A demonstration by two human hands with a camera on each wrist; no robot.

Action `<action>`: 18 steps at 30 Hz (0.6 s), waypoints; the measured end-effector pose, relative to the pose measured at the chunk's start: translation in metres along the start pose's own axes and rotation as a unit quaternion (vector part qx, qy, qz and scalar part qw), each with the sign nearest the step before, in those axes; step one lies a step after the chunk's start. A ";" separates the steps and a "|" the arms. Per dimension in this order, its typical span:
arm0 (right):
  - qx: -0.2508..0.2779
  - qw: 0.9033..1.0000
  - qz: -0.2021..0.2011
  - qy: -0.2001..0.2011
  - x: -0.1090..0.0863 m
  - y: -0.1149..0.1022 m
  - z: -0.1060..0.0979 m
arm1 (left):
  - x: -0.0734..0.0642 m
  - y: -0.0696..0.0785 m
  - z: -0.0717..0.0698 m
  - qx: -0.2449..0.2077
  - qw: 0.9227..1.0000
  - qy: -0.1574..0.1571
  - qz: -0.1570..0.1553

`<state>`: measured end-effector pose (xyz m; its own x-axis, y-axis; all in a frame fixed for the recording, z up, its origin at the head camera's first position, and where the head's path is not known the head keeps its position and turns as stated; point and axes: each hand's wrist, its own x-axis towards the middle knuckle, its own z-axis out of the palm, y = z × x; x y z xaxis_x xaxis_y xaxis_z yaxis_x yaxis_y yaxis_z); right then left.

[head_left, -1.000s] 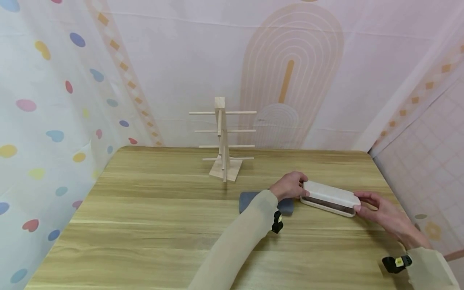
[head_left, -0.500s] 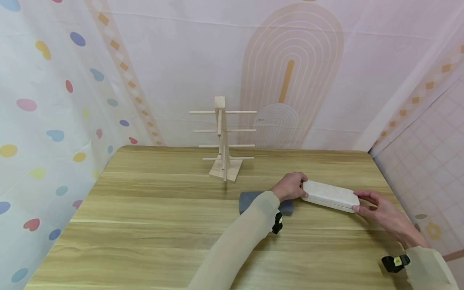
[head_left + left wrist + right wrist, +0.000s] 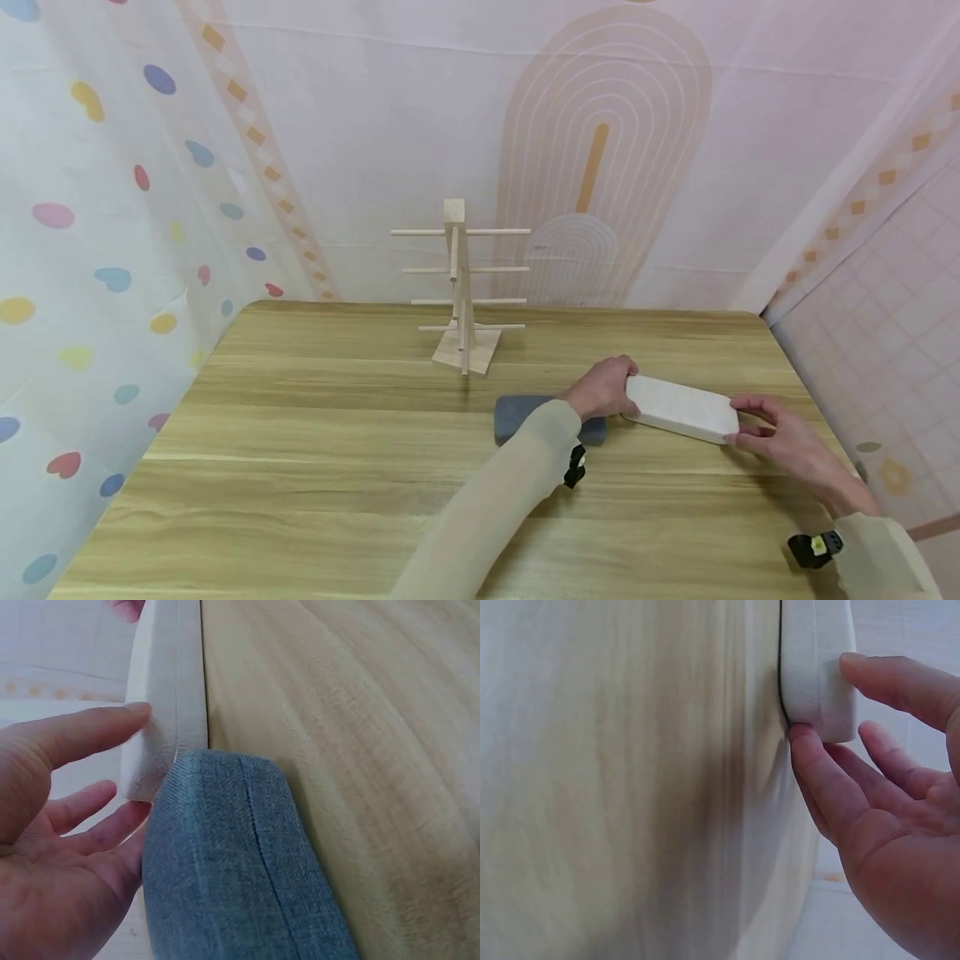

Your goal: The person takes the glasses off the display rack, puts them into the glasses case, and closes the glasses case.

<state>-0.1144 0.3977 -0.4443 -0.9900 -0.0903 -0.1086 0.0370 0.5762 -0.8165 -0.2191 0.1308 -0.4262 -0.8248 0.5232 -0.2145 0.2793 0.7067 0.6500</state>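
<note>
A closed white glasses case (image 3: 681, 407) lies on the wooden table, long and flat with rounded corners. My left hand (image 3: 602, 388) holds its left end; in the left wrist view one digit lies on the case's side and other fingers reach around the end. The right hand (image 3: 783, 437) pinches the opposite end between fingertips, as the right wrist view shows. Next to the white case, partly under my left forearm in the head view, is a blue-grey fabric glasses case (image 3: 225, 855), also closed.
A wooden rack (image 3: 459, 287) with several horizontal pegs stands on a square base toward the back of the table (image 3: 300, 467). Patterned curtains (image 3: 360, 125) hang behind and along both sides. Wrist cameras (image 3: 575, 467) are strapped on both arms.
The white glasses case stood partly open a second ago, its dark inside showing; its lid has since come down. Both hands have stayed at its ends, and the blue-grey case has not moved.
</note>
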 end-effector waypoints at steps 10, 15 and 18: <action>-0.082 0.993 -0.010 0.086 -0.006 -0.019 0.002 | -0.029 -0.006 -0.010 -0.063 0.992 0.071 0.085; -0.101 0.976 -0.065 0.181 -0.009 -0.031 0.013 | -0.051 -0.013 -0.016 -0.106 0.979 0.129 0.114; -0.099 0.972 -0.066 0.204 -0.011 -0.042 0.018 | -0.065 -0.017 -0.020 -0.110 0.975 0.147 0.123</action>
<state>-0.1027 0.3594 -0.4190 -0.9577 0.1326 0.2556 -0.0800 0.7302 -0.6785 -0.1801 0.0751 -0.4087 -0.8606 0.4821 0.1639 0.4002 0.4413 0.8031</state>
